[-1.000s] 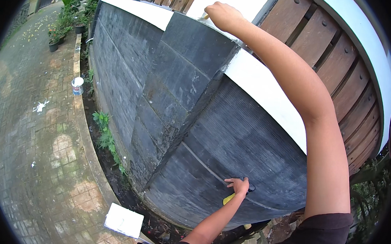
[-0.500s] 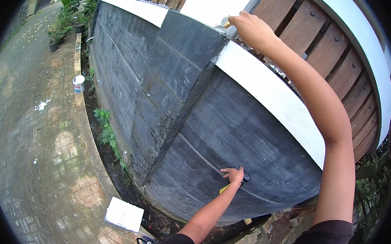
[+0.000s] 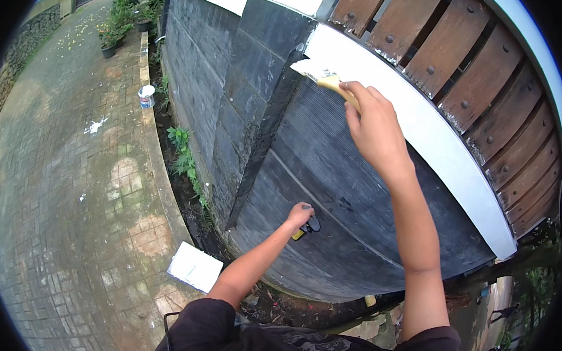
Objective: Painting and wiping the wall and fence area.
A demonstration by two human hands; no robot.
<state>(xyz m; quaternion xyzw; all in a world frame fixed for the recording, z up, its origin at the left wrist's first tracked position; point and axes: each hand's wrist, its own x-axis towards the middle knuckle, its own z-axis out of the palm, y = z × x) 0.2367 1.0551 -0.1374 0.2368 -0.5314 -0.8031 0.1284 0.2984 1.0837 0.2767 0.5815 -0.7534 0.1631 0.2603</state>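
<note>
Right hand (image 3: 379, 126) on a paintbrush (image 3: 328, 81), at the white ledge's corner end; left hand (image 3: 301, 213) low by the dark wall (image 3: 345, 172).
Right hand closed round the pale handle, white-coated bristles pointing left, near the lower edge of the ledge (image 3: 447, 159), beside the dark stone pillar (image 3: 252, 53); bristle contact can't be told; left hand has fingers curled at a dark object (image 3: 315, 223) with a yellow piece (image 3: 298, 234) just below; can't tell if it grips either; wood slats (image 3: 453, 45) above ledge; paint can (image 3: 146, 102) on the curb (image 3: 156, 162), well apart; white square panel (image 3: 195, 266) near the curb's lower end.
</note>
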